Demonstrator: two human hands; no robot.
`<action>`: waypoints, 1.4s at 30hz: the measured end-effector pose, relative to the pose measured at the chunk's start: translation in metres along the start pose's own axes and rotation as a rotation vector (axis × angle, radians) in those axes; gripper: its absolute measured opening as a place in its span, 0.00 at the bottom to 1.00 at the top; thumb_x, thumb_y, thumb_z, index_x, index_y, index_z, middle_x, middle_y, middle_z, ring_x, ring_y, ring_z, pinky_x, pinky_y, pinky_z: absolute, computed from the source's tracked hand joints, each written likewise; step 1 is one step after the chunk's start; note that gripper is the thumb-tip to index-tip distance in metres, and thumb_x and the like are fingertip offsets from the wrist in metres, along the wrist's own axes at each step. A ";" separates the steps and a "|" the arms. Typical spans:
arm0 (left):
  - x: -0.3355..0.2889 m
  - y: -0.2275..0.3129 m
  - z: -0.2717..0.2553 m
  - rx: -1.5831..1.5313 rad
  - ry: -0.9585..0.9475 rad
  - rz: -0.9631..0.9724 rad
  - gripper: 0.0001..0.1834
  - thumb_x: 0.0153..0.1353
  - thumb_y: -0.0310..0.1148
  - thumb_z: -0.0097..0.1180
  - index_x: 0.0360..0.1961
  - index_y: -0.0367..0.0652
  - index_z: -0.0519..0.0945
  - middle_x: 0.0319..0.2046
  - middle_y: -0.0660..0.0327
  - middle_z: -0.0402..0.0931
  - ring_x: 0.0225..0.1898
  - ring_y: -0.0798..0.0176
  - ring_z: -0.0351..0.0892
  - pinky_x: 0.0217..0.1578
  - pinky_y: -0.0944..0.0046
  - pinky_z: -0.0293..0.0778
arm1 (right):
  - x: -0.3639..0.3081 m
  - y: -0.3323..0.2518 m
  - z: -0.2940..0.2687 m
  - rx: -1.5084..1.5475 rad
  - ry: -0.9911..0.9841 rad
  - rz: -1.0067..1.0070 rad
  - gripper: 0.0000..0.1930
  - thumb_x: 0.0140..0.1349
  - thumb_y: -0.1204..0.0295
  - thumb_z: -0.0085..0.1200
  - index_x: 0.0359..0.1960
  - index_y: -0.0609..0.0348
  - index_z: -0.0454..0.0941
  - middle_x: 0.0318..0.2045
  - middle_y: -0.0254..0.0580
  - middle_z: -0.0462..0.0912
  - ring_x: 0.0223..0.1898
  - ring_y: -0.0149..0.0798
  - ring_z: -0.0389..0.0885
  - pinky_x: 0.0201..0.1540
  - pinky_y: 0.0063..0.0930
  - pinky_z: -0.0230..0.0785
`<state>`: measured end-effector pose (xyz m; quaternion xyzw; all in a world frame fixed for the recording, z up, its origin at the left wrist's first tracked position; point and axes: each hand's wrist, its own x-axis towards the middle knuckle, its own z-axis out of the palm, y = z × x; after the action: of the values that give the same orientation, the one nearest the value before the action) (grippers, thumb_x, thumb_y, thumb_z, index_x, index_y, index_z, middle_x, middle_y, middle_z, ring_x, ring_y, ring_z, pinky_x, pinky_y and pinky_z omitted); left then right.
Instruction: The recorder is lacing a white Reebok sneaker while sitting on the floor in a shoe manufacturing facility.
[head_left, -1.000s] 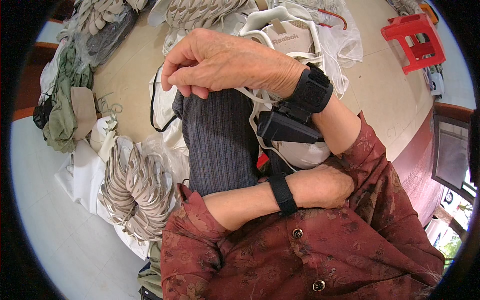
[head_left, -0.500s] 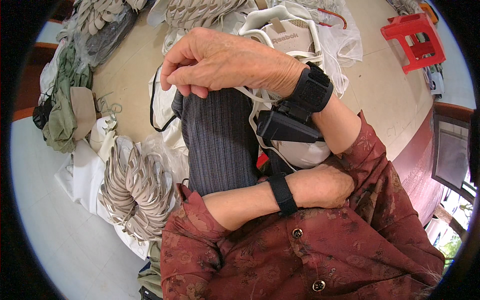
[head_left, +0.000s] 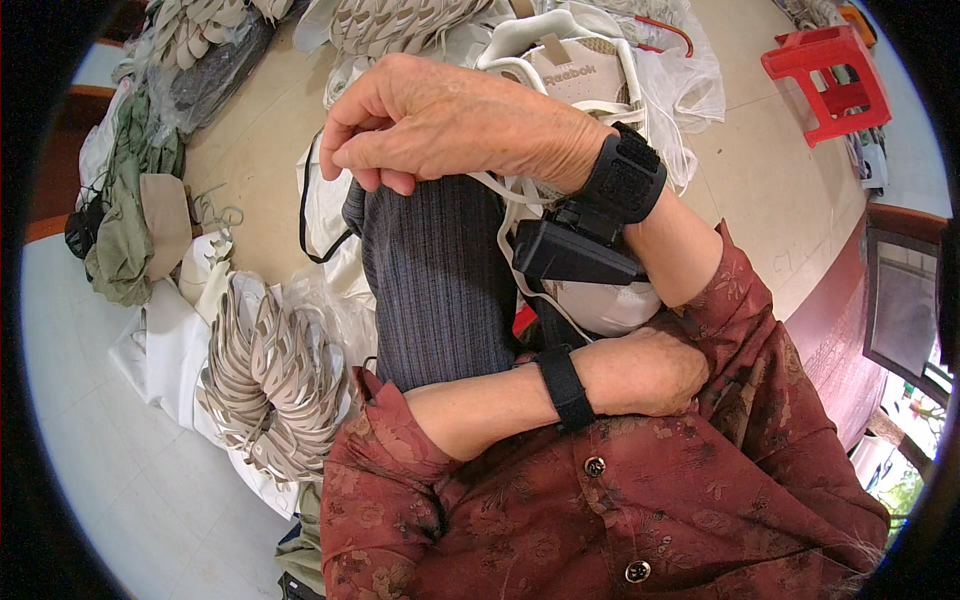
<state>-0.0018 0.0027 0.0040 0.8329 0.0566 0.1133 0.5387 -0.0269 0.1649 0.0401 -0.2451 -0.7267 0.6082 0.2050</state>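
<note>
Sneaker (head_left: 585, 85), white with loose laces (head_left: 520, 199), is seen beneath and beyond the crossed arms, its opening turned away from the body and its toe toward it. The right hand (head_left: 430, 125) is held over the striped trouser leg (head_left: 435, 280), fingers loosely bent and nothing visible in them; the left hand (head_left: 660, 375) is tucked by the right elbow, well apart from it. The posture is judged to be one of rest; for the sneaker to be handled well, the arms are best uncrossed first and the black wrist box (head_left: 575, 252) kept from snagging the laces. The sneaker's middle is covered by the right forearm, and its support cannot be made out. The left fingers are hidden; whether either hand is closed on anything cannot be told. Farther out, a ring of beige shoe pieces (head_left: 285, 340) is seen at left, while a similar bundle (head_left: 400, 28) is cut off above.
</note>
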 end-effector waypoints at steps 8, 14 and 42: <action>0.000 -0.002 0.004 -0.011 -0.007 -0.018 0.12 0.62 0.36 0.53 0.32 0.36 0.76 0.30 0.47 0.78 0.34 0.43 0.81 0.37 0.49 0.76 | 0.001 0.000 0.000 0.018 -0.008 0.004 0.12 0.59 0.67 0.56 0.32 0.67 0.83 0.21 0.34 0.80 0.21 0.26 0.77 0.25 0.21 0.68; -0.001 -0.001 0.002 -0.002 -0.001 0.011 0.12 0.62 0.36 0.53 0.33 0.36 0.75 0.30 0.49 0.77 0.35 0.43 0.80 0.37 0.49 0.76 | 0.003 0.004 0.001 0.013 -0.008 0.003 0.12 0.59 0.68 0.56 0.32 0.67 0.83 0.21 0.34 0.81 0.21 0.26 0.77 0.25 0.21 0.68; -0.001 -0.003 0.004 0.008 0.042 0.022 0.11 0.60 0.36 0.54 0.32 0.36 0.76 0.30 0.49 0.78 0.35 0.44 0.80 0.37 0.50 0.75 | 0.002 0.003 0.001 0.010 -0.005 -0.003 0.12 0.58 0.68 0.55 0.33 0.67 0.83 0.21 0.36 0.81 0.21 0.27 0.78 0.25 0.22 0.69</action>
<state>-0.0017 -0.0001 -0.0009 0.8330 0.0592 0.1367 0.5328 -0.0290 0.1656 0.0374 -0.2415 -0.7243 0.6123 0.2053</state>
